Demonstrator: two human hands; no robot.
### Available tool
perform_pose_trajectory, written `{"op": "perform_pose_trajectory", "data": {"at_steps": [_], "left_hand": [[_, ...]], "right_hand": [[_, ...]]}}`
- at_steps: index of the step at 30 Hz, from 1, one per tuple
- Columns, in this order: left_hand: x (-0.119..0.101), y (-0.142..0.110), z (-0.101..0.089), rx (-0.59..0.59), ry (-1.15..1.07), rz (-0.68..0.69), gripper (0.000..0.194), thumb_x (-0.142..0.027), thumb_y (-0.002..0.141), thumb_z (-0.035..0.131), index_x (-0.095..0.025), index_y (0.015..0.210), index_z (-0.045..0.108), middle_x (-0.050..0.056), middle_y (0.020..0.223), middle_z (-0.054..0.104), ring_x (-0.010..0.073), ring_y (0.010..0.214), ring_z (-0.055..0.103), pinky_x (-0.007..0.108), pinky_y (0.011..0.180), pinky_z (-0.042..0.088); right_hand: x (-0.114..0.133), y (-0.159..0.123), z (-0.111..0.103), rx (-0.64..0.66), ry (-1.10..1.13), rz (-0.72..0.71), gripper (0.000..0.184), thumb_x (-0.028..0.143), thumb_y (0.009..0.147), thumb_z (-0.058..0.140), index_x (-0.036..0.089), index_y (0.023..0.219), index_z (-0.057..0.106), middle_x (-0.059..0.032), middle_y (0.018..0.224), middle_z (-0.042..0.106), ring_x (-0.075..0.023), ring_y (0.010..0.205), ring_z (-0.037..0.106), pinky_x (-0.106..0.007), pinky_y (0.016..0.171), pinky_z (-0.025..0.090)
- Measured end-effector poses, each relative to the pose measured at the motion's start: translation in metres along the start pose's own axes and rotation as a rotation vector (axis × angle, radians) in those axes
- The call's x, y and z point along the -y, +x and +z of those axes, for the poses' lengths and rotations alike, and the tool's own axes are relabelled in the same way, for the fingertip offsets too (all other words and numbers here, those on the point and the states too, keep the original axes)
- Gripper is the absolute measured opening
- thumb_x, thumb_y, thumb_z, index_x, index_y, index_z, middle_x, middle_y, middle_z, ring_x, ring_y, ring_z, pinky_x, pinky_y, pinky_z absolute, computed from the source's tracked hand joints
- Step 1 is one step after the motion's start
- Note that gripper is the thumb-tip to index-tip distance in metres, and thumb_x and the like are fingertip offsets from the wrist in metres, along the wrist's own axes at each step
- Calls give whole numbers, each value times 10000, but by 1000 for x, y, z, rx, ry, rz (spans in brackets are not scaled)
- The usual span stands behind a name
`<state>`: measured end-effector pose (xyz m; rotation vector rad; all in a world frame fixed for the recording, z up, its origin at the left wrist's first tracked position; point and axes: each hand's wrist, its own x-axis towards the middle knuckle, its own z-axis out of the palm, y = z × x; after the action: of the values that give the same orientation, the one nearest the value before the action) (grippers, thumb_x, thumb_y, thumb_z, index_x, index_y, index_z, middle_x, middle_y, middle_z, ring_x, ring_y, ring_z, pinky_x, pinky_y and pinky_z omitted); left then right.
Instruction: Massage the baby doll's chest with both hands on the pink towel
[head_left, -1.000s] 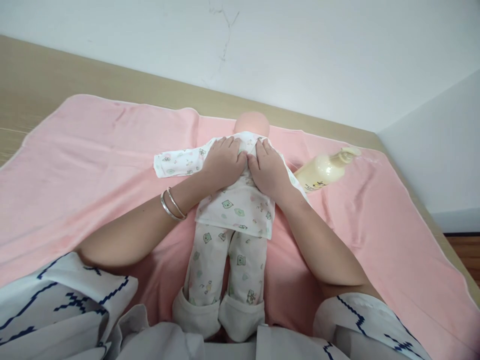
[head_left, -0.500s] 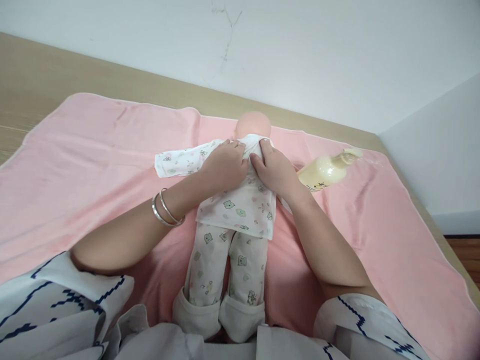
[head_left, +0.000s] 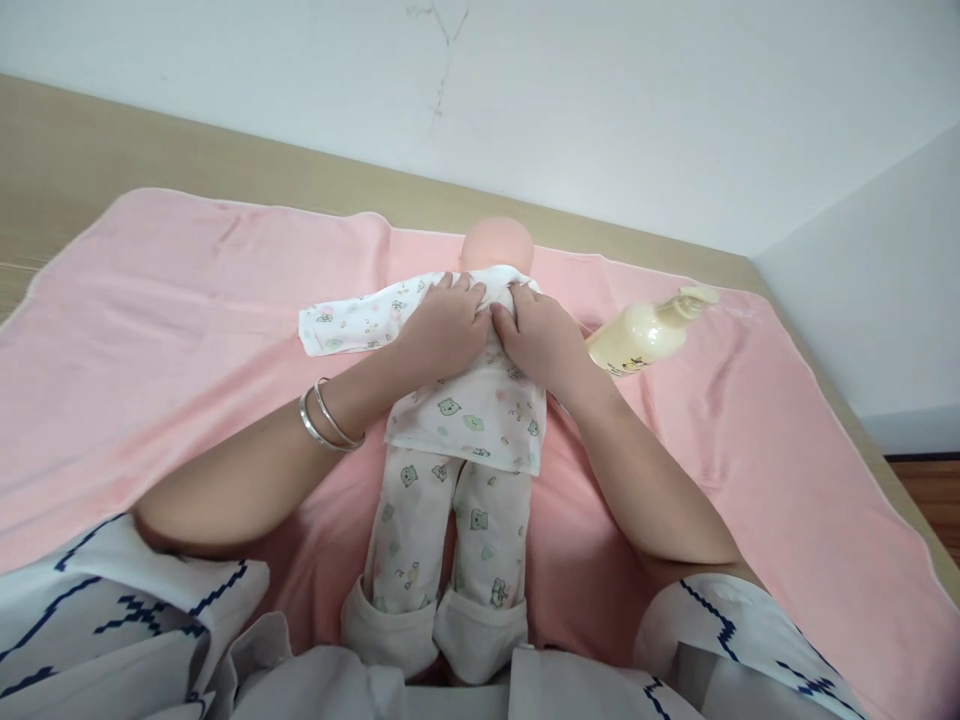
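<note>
A baby doll lies with the smooth back of its head showing, legs toward me. It wears a white printed top and matching trousers with turned-up white cuffs. My left hand lies palm down on the left of the doll's upper back, fingers stretched toward its neck. On the other side my right hand rests the same way, its thumb close to my left thumb. Both hands touch the cloth and are open. One sleeve extends to the left; the right sleeve is mostly hidden behind my right hand.
A cream pump bottle lies on its side just right of my right hand. Under everything spreads a pink blanket with some creases, on a wooden surface. A white wall rises behind, with a corner at right.
Half a second ago my hands were slightly raised and curled over the top; now they lie flatter on the doll's back again. The doll and bottle stay in place; the view shifted slightly.
</note>
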<state>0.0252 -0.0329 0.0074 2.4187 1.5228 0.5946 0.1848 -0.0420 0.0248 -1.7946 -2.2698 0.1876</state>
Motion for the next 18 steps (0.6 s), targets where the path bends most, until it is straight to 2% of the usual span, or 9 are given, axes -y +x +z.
{"op": "perform_pose_trajectory", "data": {"at_steps": [3, 5, 9, 11, 14, 18], "left_hand": [[10, 6, 11, -26, 20, -38, 389, -258, 1033, 332, -88, 1222, 626, 259, 1474, 583, 412, 1420, 513, 631, 1212, 401], [16, 10, 17, -39, 8, -69, 430, -312, 1043, 345, -83, 1303, 601, 269, 1542, 538, 427, 1478, 469, 636, 1237, 367], [23, 13, 22, -62, 3, -96, 508, -351, 1060, 287, -85, 1386, 573, 260, 1510, 573, 409, 1430, 521, 598, 1224, 395], [23, 11, 23, -102, 14, -85, 506, -336, 1059, 270, -102, 1388, 575, 244, 1484, 594, 392, 1404, 532, 590, 1219, 400], [15, 5, 20, -139, 30, -58, 447, -337, 1057, 308, -140, 1324, 608, 216, 1385, 647, 374, 1341, 554, 583, 1195, 417], [-4, -7, 11, -111, 49, -70, 415, -284, 1055, 321, -107, 1285, 617, 234, 1371, 638, 381, 1351, 545, 574, 1210, 396]], "right_hand": [[4, -5, -1, 6, -31, -28, 506, 331, 1091, 327, 36, 1429, 562, -270, 1489, 640, -400, 1412, 583, -557, 1168, 481], [10, -13, -4, 7, -48, -56, 516, 315, 1087, 330, 17, 1446, 551, -276, 1527, 611, -398, 1459, 546, -555, 1193, 467], [25, -26, -9, -11, -74, -107, 489, 263, 1072, 338, 20, 1418, 584, -264, 1464, 658, -376, 1442, 566, -523, 1207, 465], [27, -27, -9, -17, -55, -88, 471, 231, 1066, 328, 29, 1388, 607, -252, 1440, 672, -358, 1442, 571, -494, 1223, 452], [20, -16, -4, -10, 36, -44, 451, 217, 1060, 316, 66, 1344, 633, -235, 1480, 649, -347, 1470, 551, -486, 1222, 457], [1, 4, 6, -26, 123, 18, 481, 297, 1055, 354, 63, 1412, 575, -249, 1553, 591, -383, 1499, 509, -581, 1236, 432]]}}
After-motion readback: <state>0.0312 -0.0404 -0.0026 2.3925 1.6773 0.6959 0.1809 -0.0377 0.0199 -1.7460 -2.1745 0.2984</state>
